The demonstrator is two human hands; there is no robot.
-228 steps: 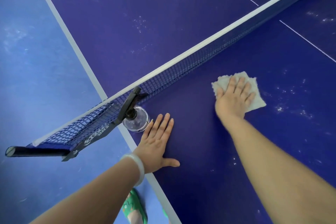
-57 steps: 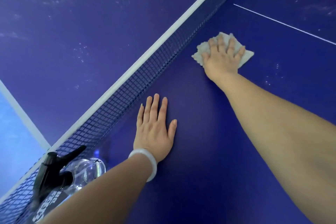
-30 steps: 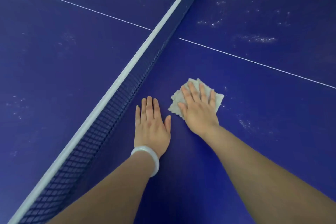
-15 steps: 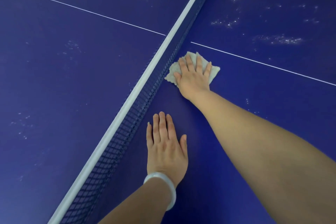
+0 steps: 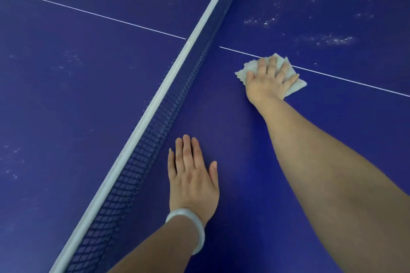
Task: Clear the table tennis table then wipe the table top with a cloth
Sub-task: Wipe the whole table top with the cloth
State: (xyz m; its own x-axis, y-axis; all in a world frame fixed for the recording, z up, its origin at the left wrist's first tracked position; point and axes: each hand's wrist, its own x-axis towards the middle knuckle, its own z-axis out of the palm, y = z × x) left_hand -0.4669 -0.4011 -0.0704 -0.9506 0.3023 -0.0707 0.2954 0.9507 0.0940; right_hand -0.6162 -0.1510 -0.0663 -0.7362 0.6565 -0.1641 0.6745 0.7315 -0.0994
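Right hand (image 5: 269, 82) flat on the cloth (image 5: 296, 86), fingers spread and straight, pressing it to the worktop (image 5: 77, 99), not curled round it.
Cloth lies partly across the white centre line (image 5: 355, 83), near the net (image 5: 142, 157). Left hand (image 5: 193, 182) released, palm down on the worktop just beside the net, fingers straight and together, holding nothing; pale bangle (image 5: 196, 223) on that wrist. Whitish smudges (image 5: 326, 40) on the surface beyond the cloth.

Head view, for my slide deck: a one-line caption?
Right hand presses cloth on the centre line near the net; left hand flat on the table.
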